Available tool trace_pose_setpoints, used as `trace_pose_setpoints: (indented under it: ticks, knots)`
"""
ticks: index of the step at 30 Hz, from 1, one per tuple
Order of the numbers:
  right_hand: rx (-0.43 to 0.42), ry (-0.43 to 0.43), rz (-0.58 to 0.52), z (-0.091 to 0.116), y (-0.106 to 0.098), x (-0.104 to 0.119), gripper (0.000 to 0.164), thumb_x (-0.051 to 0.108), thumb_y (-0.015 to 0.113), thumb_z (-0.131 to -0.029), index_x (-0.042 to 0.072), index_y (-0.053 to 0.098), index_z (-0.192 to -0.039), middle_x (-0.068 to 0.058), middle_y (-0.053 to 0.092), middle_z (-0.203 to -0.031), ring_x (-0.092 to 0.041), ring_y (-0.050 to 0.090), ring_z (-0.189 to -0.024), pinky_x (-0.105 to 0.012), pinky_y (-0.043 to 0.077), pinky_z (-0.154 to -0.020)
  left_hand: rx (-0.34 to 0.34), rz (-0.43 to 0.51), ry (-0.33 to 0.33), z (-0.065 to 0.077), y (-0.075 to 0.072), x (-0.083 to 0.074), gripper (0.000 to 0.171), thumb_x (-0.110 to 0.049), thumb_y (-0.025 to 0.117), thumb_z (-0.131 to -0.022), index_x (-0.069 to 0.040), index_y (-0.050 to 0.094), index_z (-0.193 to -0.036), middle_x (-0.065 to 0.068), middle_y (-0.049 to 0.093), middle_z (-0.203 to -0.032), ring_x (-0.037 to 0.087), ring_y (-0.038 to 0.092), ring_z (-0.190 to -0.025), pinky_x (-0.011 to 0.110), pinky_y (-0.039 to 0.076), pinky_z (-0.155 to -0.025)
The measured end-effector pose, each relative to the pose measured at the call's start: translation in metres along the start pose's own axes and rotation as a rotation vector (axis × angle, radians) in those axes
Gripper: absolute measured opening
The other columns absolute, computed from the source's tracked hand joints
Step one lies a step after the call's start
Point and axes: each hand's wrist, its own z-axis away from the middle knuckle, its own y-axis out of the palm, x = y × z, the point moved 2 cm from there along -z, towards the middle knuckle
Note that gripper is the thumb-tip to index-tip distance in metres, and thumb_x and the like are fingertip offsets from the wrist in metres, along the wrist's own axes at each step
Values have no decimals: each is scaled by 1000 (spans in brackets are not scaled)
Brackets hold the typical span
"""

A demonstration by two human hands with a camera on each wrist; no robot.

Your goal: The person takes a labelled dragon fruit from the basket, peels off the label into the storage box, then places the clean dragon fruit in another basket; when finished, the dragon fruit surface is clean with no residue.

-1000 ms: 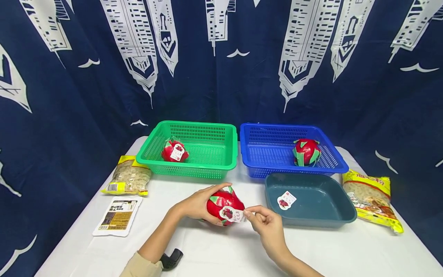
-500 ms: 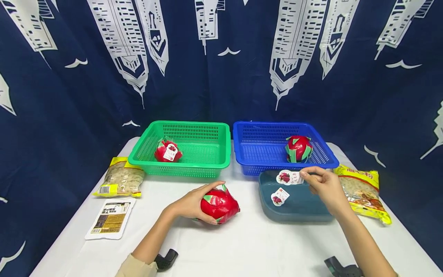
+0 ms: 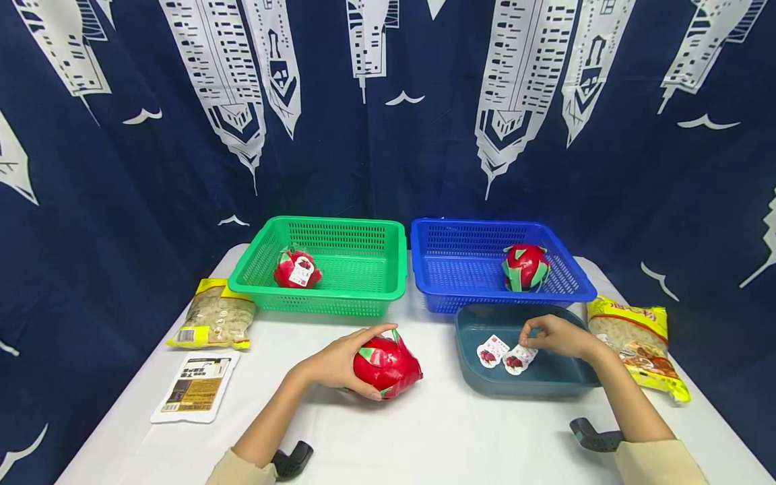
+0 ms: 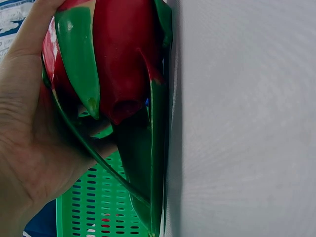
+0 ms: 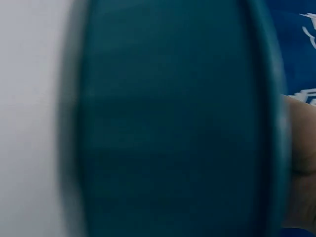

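A red dragon fruit [image 3: 388,367] with green scales lies on the white table, and my left hand [image 3: 345,364] grips it from the left side. In the left wrist view my palm and fingers curve round the fruit [image 4: 123,54], its long green scales close over the cloth. My right hand [image 3: 554,335] is inside the dark teal tray [image 3: 479,385], pinching a white tag [image 3: 518,360] with a dragon fruit picture. Beside it in the tray lies a second such tag [image 3: 492,351]. The tray's wall [image 5: 173,123] fills the right wrist view and hides most of that hand.
Behind stand a green basket [image 3: 327,304] and a blue basket [image 3: 448,303], each holding a dragon fruit. Noodle-like bags [image 3: 218,313] [image 3: 636,343] lie at both sides. A flat white packet [image 3: 197,387] is at the left. A printed dark blue cloth hangs behind the table.
My right hand pulled the tag off the dragon fruit, carried it right over the teal tray and lowered it inside next to the other tag. My left hand keeps its grip on the fruit.
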Motion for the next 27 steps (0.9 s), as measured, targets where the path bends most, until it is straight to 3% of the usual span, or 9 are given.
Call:
trace_pose_setpoints:
  ticks: [8, 18, 22, 25, 27]
  knots:
    - [-117, 83, 172, -11, 16, -10, 32, 21, 80, -70, 9, 62, -93, 5, 35, -55, -9, 33, -50, -24, 28, -47, 6, 3, 5, 0, 0, 0, 99, -38, 85, -61, -44, 26, -140, -9, 43, -127, 16, 45, -115, 25, 49, -76]
    - [-159, 46, 247, -8, 22, -18, 41, 24, 78, -72, 6, 64, -107, 5, 35, -56, -8, 32, -50, -23, 27, -46, -4, 13, 3, 1, -1, -2, 99, -33, 85, -62, -44, 26, -140, -9, 43, -127, 15, 44, -115, 24, 49, -77]
    - [-236, 29, 306, -2, 22, -14, 53, 23, 79, -71, 1, 61, -115, 6, 33, -54, -7, 30, -47, -22, 26, -43, -9, 20, 5, 2, -3, -7, 99, -26, 85, -63, -36, 27, -143, -5, 44, -128, 18, 44, -117, 25, 49, -77]
    - [-303, 33, 311, 2, 23, -10, 49, 23, 80, -70, 1, 65, -111, 7, 30, -53, -7, 27, -45, -22, 24, -42, -7, 34, 13, 3, -3, -11, 98, -22, 85, -63, -29, 28, -144, -1, 44, -129, 23, 43, -117, 26, 49, -76]
    - [-312, 46, 302, 4, 24, -9, 45, 24, 80, -69, 3, 68, -107, 8, 29, -51, -6, 25, -45, -21, 23, -42, 0, 36, 9, 2, -2, -10, 98, -23, 84, -63, -30, 28, -144, -1, 44, -129, 22, 43, -117, 26, 50, -76]
